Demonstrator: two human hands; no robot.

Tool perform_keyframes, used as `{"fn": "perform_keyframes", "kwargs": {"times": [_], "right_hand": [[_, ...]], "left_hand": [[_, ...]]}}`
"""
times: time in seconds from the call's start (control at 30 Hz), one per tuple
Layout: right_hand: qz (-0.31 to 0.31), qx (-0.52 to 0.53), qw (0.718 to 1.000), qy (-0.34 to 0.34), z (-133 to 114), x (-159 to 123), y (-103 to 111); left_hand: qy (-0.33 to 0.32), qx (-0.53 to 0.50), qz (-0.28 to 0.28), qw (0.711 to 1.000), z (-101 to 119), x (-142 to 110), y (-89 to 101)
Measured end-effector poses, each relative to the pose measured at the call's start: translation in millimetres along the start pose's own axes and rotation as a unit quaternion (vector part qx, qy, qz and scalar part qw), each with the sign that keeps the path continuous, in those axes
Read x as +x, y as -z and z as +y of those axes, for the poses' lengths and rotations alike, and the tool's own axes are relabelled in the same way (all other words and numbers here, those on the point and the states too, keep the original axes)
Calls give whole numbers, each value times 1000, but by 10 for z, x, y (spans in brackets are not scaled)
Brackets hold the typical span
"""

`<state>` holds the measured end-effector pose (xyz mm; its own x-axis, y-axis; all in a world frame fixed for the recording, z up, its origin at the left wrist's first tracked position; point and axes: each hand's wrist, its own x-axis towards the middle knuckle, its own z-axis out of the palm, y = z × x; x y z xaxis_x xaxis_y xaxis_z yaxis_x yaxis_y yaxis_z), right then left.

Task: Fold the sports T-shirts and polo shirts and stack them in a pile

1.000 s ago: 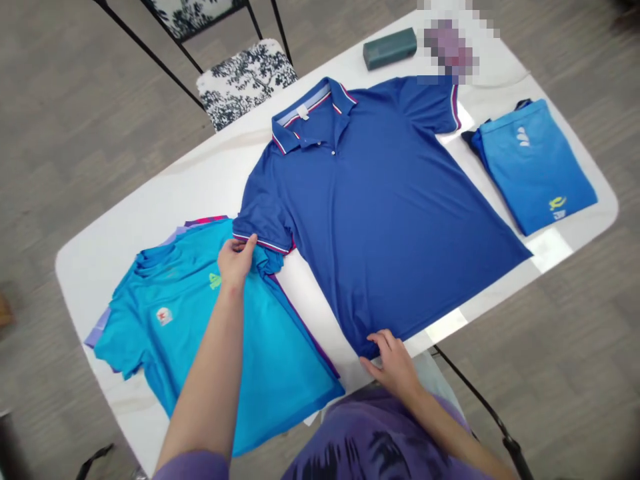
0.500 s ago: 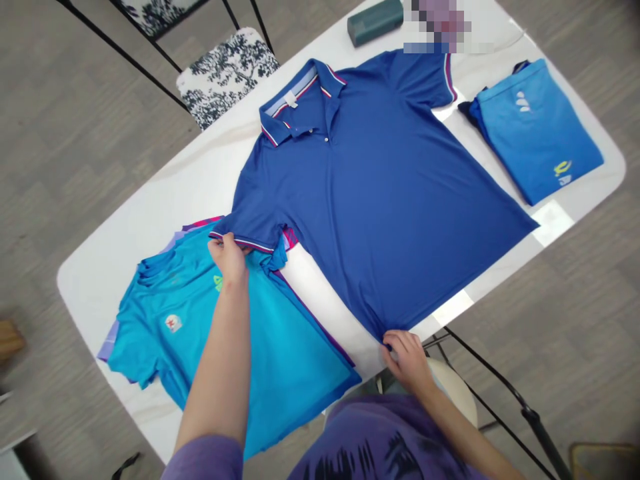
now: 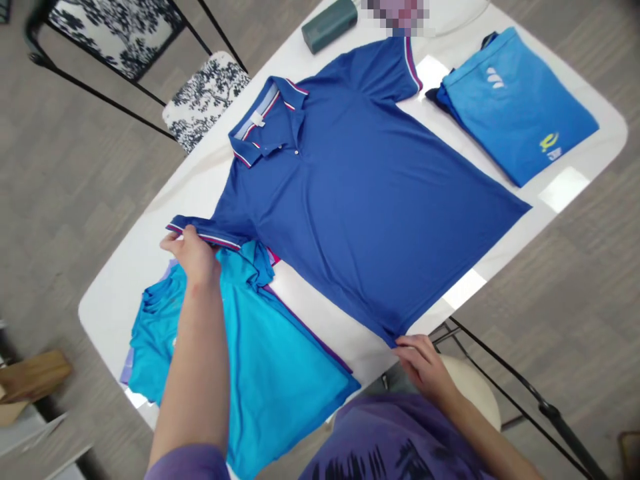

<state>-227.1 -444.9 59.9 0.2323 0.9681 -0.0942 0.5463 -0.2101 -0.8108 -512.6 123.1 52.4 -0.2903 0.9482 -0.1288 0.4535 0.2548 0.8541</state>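
Note:
A dark blue polo shirt (image 3: 350, 187) lies spread front up, its collar with red and white trim toward the far edge of the table. My left hand (image 3: 194, 252) is closed on the striped cuff of its left-lying sleeve, which is stretched out over part of a bright blue T-shirt (image 3: 280, 360). At the near edge, my right hand (image 3: 423, 360) pinches the bottom corner of the polo's hem. The T-shirt lies flat on other garments, whose purple edges show beneath it. My left forearm hides part of its chest.
A folded blue garment (image 3: 520, 107) lies at the right end of the white table (image 3: 175, 193). At the far edge sits a dark green case (image 3: 330, 25), beside a pixelated patch. A patterned chair (image 3: 205, 93) stands beyond the table; another chair's black frame (image 3: 520, 380) is near my right arm.
My left hand has drawn the polo's sleeve leftward, straightening it. My right hand has closed on the hem corner. The whole view has also turned and shifted.

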Motion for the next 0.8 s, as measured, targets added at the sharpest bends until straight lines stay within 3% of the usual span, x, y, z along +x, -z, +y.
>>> {"fn": "perform_keyframes", "kwargs": {"times": [0.07, 0.13, 0.23, 0.37, 0.5, 0.6, 0.7, 0.8], "right_hand": [[20, 7, 1000, -18, 61, 8, 137], [43, 15, 998, -38, 138, 25, 261], [82, 32, 994, -68, 278, 89, 419], [135, 27, 984, -115, 512, 243, 575], [179, 16, 971, -157, 759, 400, 667], [197, 12, 964, -177, 904, 470, 696], [198, 11, 961, -195, 1000, 488, 687], [189, 2, 963, -194, 1051, 477, 645]], "left_hand": [[34, -31, -3, 999, 358, 165, -264], [8, -23, -26, 999, 705, 334, -614], [-43, 37, -75, 996, 1125, 534, -1264], [-51, 77, -172, 981, 1450, 616, -2202], [-43, 131, -223, 965, 1528, 592, -3023], [-80, 142, -264, 951, 1444, 626, -3494], [-144, 128, -312, 931, 1327, 672, -3813], [-190, 148, -330, 913, 1288, 597, -3974]]}}
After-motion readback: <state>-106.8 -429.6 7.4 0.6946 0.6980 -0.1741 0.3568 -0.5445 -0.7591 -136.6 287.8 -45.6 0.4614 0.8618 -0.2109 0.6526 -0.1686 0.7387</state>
